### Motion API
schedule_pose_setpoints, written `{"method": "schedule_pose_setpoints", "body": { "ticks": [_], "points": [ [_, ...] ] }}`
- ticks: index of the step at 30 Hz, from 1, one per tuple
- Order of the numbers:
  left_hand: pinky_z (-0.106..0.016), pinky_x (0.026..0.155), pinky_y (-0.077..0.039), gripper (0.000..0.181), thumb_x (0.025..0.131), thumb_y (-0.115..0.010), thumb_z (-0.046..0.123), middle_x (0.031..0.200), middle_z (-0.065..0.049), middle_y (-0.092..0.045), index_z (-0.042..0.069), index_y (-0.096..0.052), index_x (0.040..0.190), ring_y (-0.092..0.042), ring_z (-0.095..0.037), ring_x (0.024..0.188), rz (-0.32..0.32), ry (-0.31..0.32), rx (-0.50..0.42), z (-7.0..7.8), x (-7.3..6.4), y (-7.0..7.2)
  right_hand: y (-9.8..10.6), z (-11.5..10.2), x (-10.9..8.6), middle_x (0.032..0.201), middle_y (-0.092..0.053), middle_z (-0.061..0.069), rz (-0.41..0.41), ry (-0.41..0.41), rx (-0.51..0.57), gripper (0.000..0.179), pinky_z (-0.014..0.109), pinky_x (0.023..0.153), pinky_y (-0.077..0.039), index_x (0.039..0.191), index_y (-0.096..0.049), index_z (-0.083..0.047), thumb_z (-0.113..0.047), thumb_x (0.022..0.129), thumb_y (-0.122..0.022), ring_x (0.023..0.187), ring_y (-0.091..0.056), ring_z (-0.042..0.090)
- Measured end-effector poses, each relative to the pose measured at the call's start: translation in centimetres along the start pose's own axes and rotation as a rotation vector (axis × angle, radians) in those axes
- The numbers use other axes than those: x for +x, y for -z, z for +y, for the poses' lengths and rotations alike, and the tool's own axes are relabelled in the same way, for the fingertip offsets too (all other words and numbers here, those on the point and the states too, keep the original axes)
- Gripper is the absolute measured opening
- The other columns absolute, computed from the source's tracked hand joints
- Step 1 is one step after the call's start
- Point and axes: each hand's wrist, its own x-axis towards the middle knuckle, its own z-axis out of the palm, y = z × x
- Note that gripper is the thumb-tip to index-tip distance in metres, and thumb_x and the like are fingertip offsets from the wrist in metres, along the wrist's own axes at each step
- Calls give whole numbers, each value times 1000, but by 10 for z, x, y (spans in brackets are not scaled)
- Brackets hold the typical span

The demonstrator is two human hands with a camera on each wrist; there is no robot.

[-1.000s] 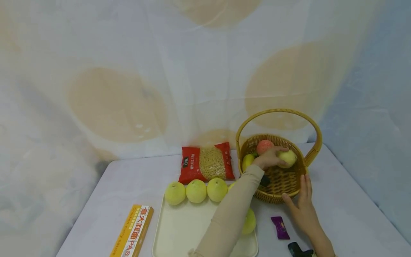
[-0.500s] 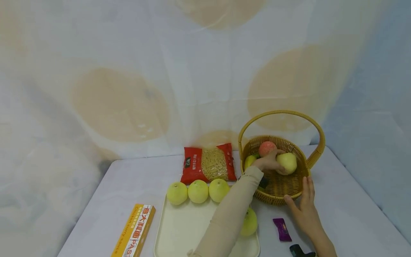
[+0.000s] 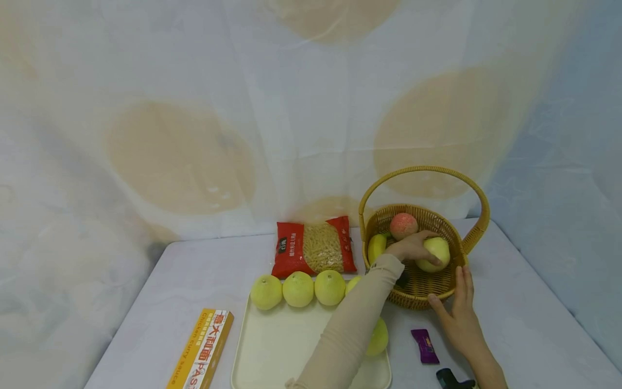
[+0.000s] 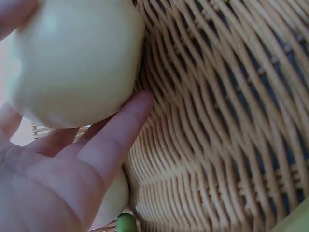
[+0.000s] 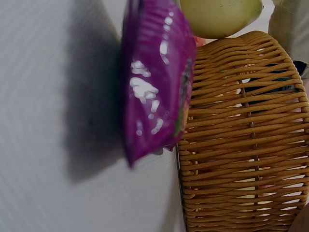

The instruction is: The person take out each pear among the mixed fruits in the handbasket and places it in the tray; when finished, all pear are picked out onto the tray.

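Observation:
My left hand reaches into a wicker basket and grips a pale yellow-green round fruit. In the left wrist view, fingers and thumb curve around that fruit beside the woven wall. A pinkish-red peach-like fruit and a yellow banana-like fruit lie in the basket too. My right hand touches the basket's near right side, its fingers straight. Near that hand lies a small purple wrapped packet, large in the right wrist view. My left forearm hides part of the basket.
A cream tray holds several yellow-green round fruits, some behind my left sleeve. Behind it lies a red bag of pasta. A yellow pasta box is at left. The basket's tall handle arches above its opening.
The pale fruit in my left hand has shifted lower and slightly nearer within the basket. My right hand keeps its place at the basket's side.

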Motion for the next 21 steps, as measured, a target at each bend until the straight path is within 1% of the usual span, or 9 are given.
{"method": "schedule_pose_setpoints", "body": {
  "ticks": [3,5,8,10,13,15,18,21],
  "points": [
    [-24,84,-46,68,80,-80,23,131,5,-56,29,-49,140,-55,-9,107,30,22,-31,-1,-1,-2,0,0,0,159,23,20,1,4,3,88,80,91,-24,154,16,-7,-29,101,-51,138,-5,62],
    [-24,81,-46,67,78,-81,23,129,5,-58,29,-51,138,-56,-9,103,55,21,-22,-1,-2,-2,0,1,0,159,23,20,1,7,1,88,80,91,-24,154,16,-7,-29,101,-51,138,-5,62],
    [-23,77,-46,66,76,-82,23,125,5,-60,27,-54,135,-56,-8,99,95,-7,24,0,-5,1,0,0,0,159,24,19,2,13,6,88,80,91,-23,154,16,-7,-30,101,-51,138,-4,62],
    [-22,76,-46,67,75,-82,23,124,5,-60,26,-54,135,-56,-7,98,113,-32,32,2,-7,4,-1,0,-1,159,24,18,3,16,7,88,80,91,-23,154,16,-7,-30,101,-51,138,-4,62],
    [-22,76,-46,68,76,-82,21,126,4,-59,25,-53,137,-55,-7,99,126,-72,-2,8,-13,11,0,1,-1,159,23,18,9,25,16,88,80,92,-22,154,15,-7,-29,101,-51,139,-1,61],
    [-21,77,-46,68,76,-81,21,127,5,-59,26,-52,138,-56,-7,100,128,-83,-26,12,-17,15,0,1,-1,159,23,19,14,25,9,88,80,92,-22,154,15,-7,-29,100,-51,138,-3,62],
    [-21,76,-47,68,77,-81,21,127,4,-60,27,-51,138,-57,-7,99,136,-97,-23,17,-23,19,0,2,-1,159,23,19,8,18,1,88,80,90,-24,154,16,-7,-30,101,-51,138,-3,62],
    [-21,76,-47,69,78,-81,23,127,5,-60,28,-50,139,-58,-7,101,149,-94,-9,18,-26,21,1,3,-1,159,24,19,0,13,-8,88,80,89,-25,154,16,-7,-31,101,-50,138,-4,62]
  ]
}}
